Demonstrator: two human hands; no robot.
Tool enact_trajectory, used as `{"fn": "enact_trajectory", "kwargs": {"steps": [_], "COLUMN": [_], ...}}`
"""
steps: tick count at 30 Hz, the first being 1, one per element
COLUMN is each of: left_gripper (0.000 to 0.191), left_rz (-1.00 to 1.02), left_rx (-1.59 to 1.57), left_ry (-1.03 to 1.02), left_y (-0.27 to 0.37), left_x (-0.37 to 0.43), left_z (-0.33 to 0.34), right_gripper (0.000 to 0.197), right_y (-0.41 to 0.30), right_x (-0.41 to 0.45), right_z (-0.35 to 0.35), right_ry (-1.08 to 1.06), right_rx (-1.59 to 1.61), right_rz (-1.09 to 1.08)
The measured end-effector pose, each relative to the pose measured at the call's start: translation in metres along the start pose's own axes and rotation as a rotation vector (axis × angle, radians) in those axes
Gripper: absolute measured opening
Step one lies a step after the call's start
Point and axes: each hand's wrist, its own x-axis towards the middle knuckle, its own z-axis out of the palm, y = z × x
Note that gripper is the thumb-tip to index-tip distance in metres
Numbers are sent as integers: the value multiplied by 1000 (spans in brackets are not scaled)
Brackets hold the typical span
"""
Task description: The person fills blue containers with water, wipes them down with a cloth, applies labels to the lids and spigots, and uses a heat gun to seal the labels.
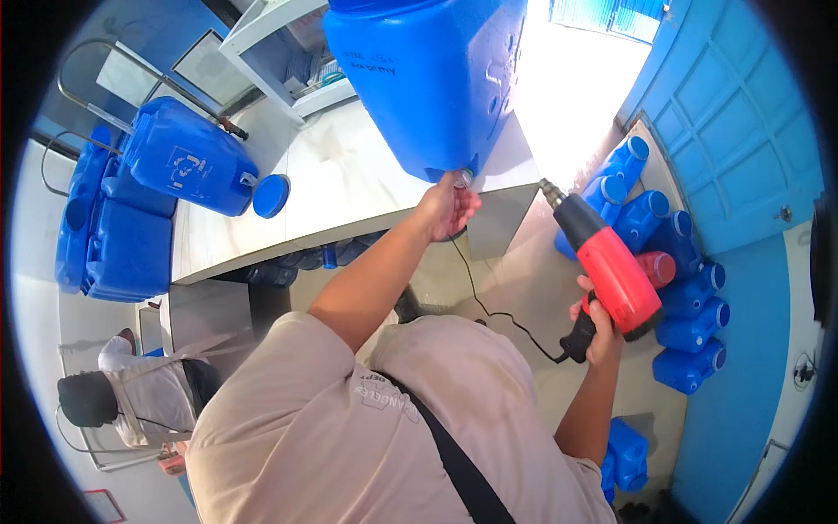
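Note:
A large blue plastic water jug stands on the white tiled counter, handwriting on its side. At the jug's lower front edge, my left hand has its thumb and fingers around a small spout that looks wrapped in clear plastic. The other fingertips are spread below it. My right hand grips the black handle of a red and black heat gun. Its metal nozzle points up and left, apart from the jug. A black cord runs from the handle towards the counter.
Another blue jug lies tilted on the counter beside a round blue lid. Several blue containers line the right wall near a blue door. At the lower left is another person. A white shelf stands behind.

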Motion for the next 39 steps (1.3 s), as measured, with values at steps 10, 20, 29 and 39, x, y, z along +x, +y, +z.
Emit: {"fn": "enact_trajectory", "kwargs": {"steps": [10, 20, 29, 39], "left_gripper": [109, 103, 83, 57], "left_rz": [1101, 928, 1078, 859], "left_rx": [494, 655, 539, 579], "left_ry": [178, 566, 232, 88], "left_y": [24, 5, -23, 41], "left_x": [12, -14, 32, -103], "left_z": [-115, 11, -14, -212], "right_gripper": [53, 56, 69, 78], "right_y": [-52, -53, -82, -115], "right_x": [-18, 26, 70, 114], "right_z": [-38, -61, 85, 343], "right_ry": [-297, -254, -565, -816], "right_rx": [346, 2, 0, 46], "right_rz": [-190, -165, -240, -311]}}
